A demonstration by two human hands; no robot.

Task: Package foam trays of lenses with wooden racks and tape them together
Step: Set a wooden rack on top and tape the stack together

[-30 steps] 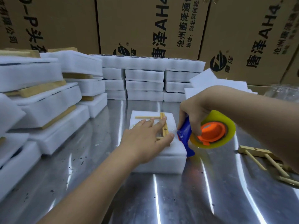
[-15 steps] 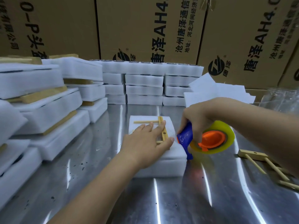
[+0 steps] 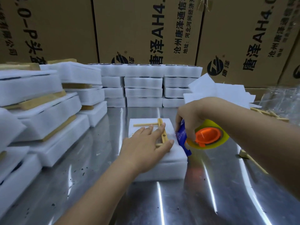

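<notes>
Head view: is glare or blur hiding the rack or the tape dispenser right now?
Head view: bright streaks of glare lie on the metal table, not on the wooden rack, which reads sharp under the left hand; the tape dispenser in the right hand is slightly soft; wide-angle bending curves the edges.

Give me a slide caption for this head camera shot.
Left hand pins a wooden rack on foam trays while right hand brings the tape dispenser.
</notes>
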